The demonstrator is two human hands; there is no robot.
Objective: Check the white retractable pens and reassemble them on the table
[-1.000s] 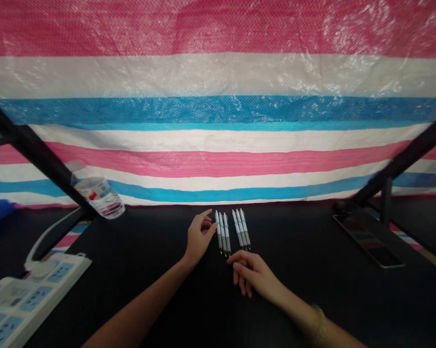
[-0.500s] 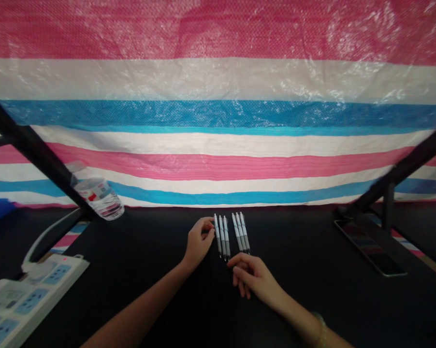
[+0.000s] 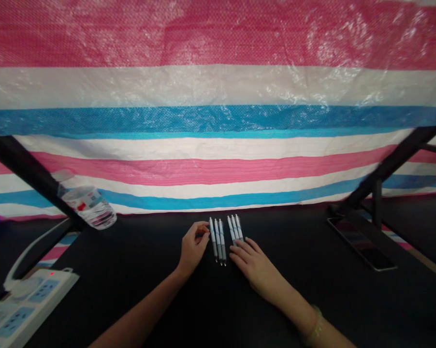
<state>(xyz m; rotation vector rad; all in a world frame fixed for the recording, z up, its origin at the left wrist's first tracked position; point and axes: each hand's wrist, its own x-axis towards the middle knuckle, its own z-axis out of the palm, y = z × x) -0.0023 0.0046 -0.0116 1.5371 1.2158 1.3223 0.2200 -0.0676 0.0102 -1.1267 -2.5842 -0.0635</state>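
Note:
Two side-by-side groups of white-and-grey click pens lie on the black table. The left group of pens (image 3: 218,239) has three lying close together, tips toward me. My left hand (image 3: 194,246) is at its left side, fingers curved and thumb slightly apart, fingertips at or very near the outermost pen. In the right group of pens (image 3: 235,227) three show, and their lower ends are hidden under my right hand (image 3: 254,266). That hand lies palm down with its fingers stretched out over them. A beaded bracelet (image 3: 317,321) circles my right wrist.
A clear plastic bottle (image 3: 96,210) tilts behind the left black metal bar (image 3: 33,174). A white power strip (image 3: 36,299) with a plugged-in cable is at lower left. To the right, a phone (image 3: 363,246) lies near another bar (image 3: 381,174). Striped plastic sheeting (image 3: 218,169) hangs behind.
My right hand has moved up from below the pens, its fingers unfolding over the lower ends of the right group. My left hand stays beside the left group. The view has shifted slightly.

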